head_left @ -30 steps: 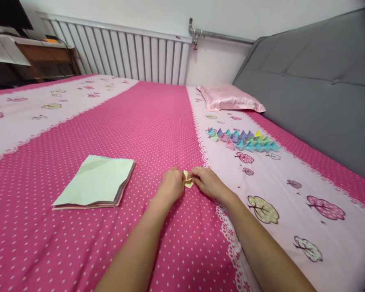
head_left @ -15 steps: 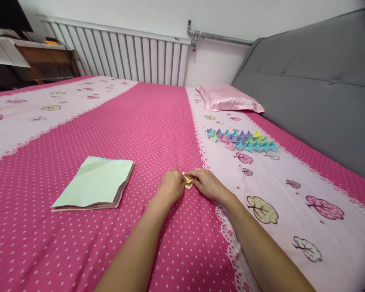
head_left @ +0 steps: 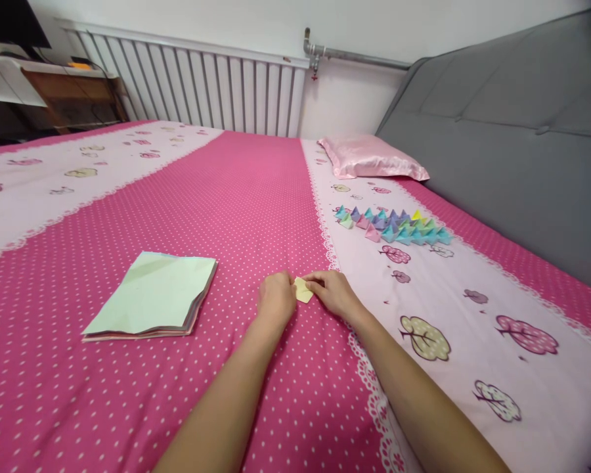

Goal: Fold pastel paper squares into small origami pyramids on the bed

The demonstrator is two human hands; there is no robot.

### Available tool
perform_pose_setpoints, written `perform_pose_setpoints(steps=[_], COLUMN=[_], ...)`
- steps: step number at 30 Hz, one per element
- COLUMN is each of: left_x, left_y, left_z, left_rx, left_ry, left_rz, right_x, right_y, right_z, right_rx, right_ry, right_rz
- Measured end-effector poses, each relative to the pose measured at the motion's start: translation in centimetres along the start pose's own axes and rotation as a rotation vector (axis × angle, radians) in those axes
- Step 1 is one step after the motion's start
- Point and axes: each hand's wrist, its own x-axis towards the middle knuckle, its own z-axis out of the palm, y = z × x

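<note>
A small folded piece of yellow paper (head_left: 303,291) is held between my two hands, just above or on the pink dotted bedspread. My left hand (head_left: 278,295) is closed, pinching its left edge. On the other side, my right hand (head_left: 333,290) grips the right edge between thumb and fingers. The paper shows a flat face with a pointed lower end. To the left lies a stack of square paper (head_left: 152,292), pale green on top. Several small folded paper boats (head_left: 394,226) in blue, purple, pink, green and yellow stand grouped at the right.
A pink satin pillow (head_left: 372,156) rests near the grey padded headboard (head_left: 502,131). Behind the bed are a white radiator (head_left: 192,82) and a pipe with a red valve (head_left: 314,66). A wooden desk (head_left: 73,92) with a dark screen stands at the far left.
The yellow paper has gone from a partly opened, layered shape to a flatter one with its face showing. Both hands have shifted only slightly and still hold it.
</note>
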Motion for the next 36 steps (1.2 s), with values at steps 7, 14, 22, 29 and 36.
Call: perform_pose_setpoints(steps=[7, 14, 22, 29, 36], left_x=[0.1, -0.1, 0.3, 0.4, 0.6], left_y=[0.2, 0.5, -0.3, -0.7, -0.7], left_z=[0.2, -0.1, 0.1, -0.1, 0.0], left_rx=[0.036, 0.070, -0.127, -0.339, -0.917], left_ry=[0.020, 0.032, 0.008, 0.017, -0.037], left_rz=[-0.061, -0.061, -0.062, -0.072, -0.093], right_x=[-0.3, -0.7, -0.8, -1.0, -0.9], right_y=[-0.8, -1.7, -1.9, -2.3, -2.1], right_z=[0.5, 0.7, 0.7, 0.1, -0.5], right_rx=[-0.138, -0.251, -0.270, -0.151, 0.089], right_ry=[0.070, 0.123, 0.120, 0.116, 0.170], right_rz=[0.037, 0.072, 0.101, 0.049, -0.018])
